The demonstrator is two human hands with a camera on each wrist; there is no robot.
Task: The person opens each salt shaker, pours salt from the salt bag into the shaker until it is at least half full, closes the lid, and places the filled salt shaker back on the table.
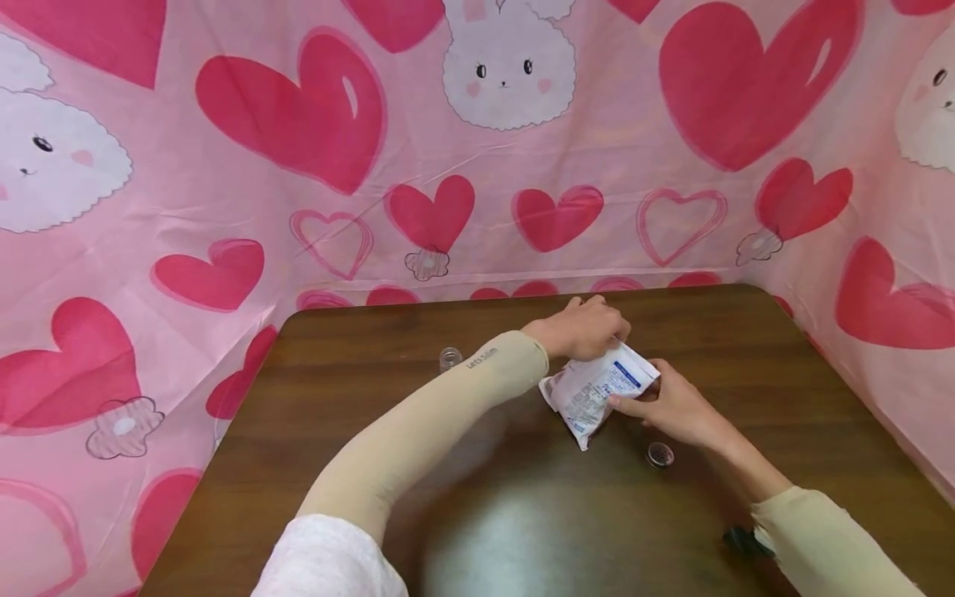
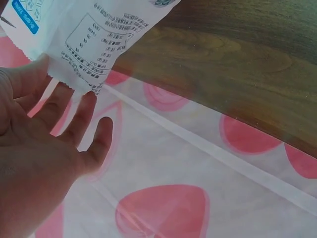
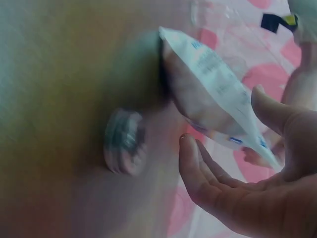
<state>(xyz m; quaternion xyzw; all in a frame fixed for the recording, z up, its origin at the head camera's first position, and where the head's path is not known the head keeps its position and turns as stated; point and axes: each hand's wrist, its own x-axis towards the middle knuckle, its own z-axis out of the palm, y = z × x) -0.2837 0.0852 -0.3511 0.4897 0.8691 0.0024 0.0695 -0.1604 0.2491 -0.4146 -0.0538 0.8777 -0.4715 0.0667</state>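
A white printed packet (image 1: 597, 390) is held above the brown table, tilted, one corner pointing down. At its upper edge, the left hand (image 1: 585, 328) pinches the packet; in the left wrist view the thumb and fingertips of that hand (image 2: 47, 129) meet its serrated edge. The right hand (image 1: 679, 406) is at the packet's right side, thumb on its front. In the right wrist view the packet (image 3: 213, 84) lies between the spread thumb and fingers of the right hand (image 3: 247, 183). Below them sits a small round lid-like piece (image 1: 660, 455), seen blurred in the right wrist view.
A small clear jar (image 1: 450, 358) stands on the table (image 1: 343, 373) beyond the left forearm. A dark object (image 1: 746, 541) lies by the right sleeve. Pink heart-patterned cloth (image 1: 477, 149) hangs behind the table's far edge and along its sides.
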